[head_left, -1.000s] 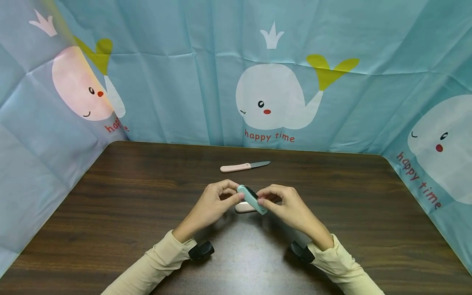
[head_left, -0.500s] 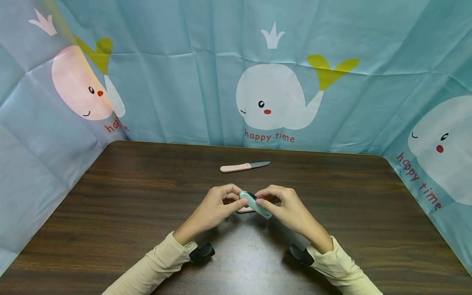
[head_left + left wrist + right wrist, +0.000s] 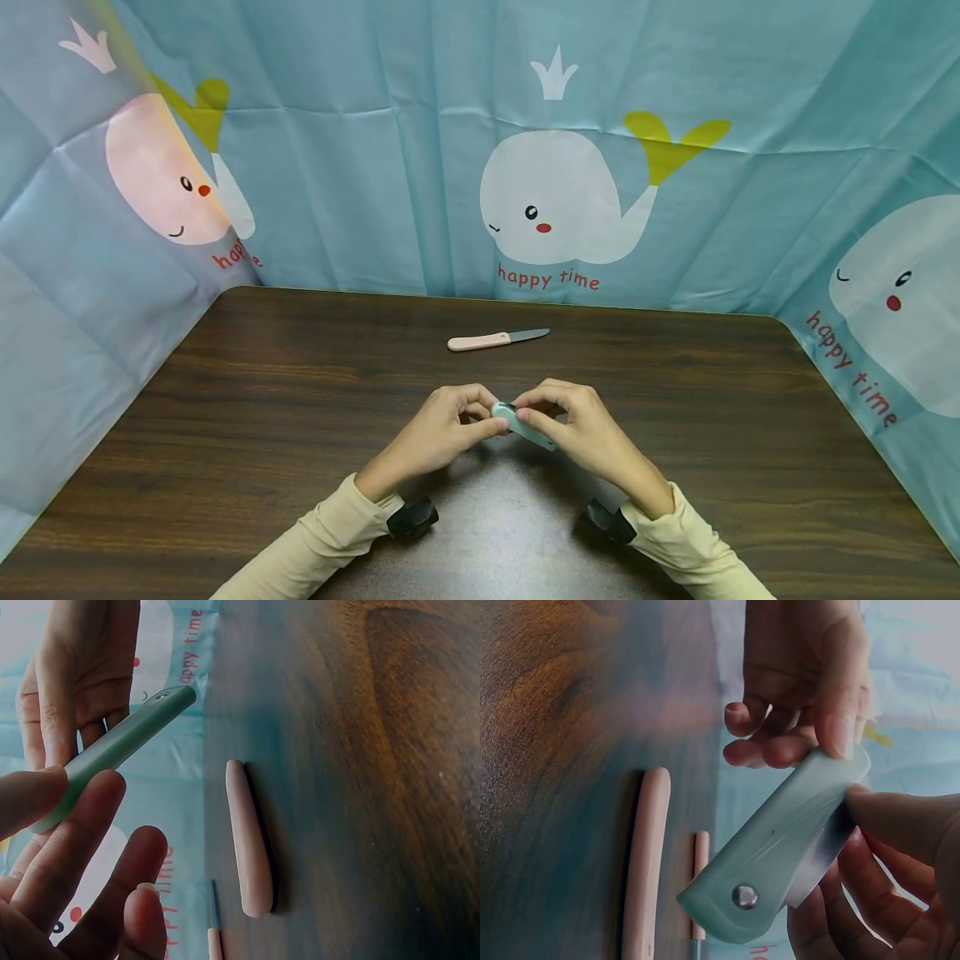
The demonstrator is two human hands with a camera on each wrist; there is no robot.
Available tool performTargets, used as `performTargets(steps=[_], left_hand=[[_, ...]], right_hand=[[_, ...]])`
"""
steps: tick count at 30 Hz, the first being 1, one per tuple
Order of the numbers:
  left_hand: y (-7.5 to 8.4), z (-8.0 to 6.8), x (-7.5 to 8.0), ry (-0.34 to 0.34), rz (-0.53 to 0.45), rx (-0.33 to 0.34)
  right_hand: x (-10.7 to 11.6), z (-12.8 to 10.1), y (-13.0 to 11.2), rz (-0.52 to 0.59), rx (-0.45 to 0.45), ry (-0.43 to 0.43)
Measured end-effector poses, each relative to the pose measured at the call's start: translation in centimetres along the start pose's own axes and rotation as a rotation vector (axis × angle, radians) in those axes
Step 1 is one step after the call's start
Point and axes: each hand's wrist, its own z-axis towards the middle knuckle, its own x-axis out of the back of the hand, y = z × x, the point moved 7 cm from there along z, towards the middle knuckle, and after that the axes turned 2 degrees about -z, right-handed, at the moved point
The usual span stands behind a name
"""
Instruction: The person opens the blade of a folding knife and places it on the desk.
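Both hands hold a mint-green folding knife (image 3: 538, 437) above the middle of the table. My left hand (image 3: 442, 427) pinches one end of its handle between thumb and fingers. At the handle's edge, the fingers of my right hand (image 3: 576, 418) pinch the blade (image 3: 819, 859), which lies mostly folded along the handle in the right wrist view. A round metal rivet (image 3: 745, 895) marks the other end. Below the hands lies a pink handle (image 3: 250, 844), hidden in the head view. Farther back rests a pink-handled knife (image 3: 480, 342) with its blade out, pointing right.
The dark wooden table (image 3: 247, 433) reaches back to a blue curtain (image 3: 337, 167) printed with whales. A black wrist camera (image 3: 412, 518) sits at the left sleeve, another black camera (image 3: 609, 522) at the right.
Both hands have come slightly down and nearer with the green knife, which has tilted flatter. Less of its dark blade shows. The near pink handle is now covered in the head view.
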Motion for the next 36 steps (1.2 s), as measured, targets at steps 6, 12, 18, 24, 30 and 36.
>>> performTargets(steps=[6,12,18,24,30,36], left_hand=[[-0.1,-0.1,-0.2,-0.004,-0.006,0.018],[0.0,-0.3,-0.3,-0.012,-0.025,0.012],[0.2,-0.3,-0.1,0.006,-0.003,-0.012],[0.4,-0.2,0.1,0.02,0.01,-0.01],[0.3,-0.1,0.4,0.044,0.027,0.002],[0.1,-0.2,0.8,0.059,0.031,0.017]], right_hand=[[-0.2,0.0,0.1,-0.006,0.012,0.003],[-0.2,0.0,0.0,-0.01,0.037,0.015],[-0.2,-0.1,0.0,-0.049,0.055,0.044],[-0.3,-0.1,0.1,-0.064,0.071,0.065],[0.4,-0.1,0.4,-0.056,0.05,0.108],[0.6,0.0,1.2,0.0,-0.038,0.077]])
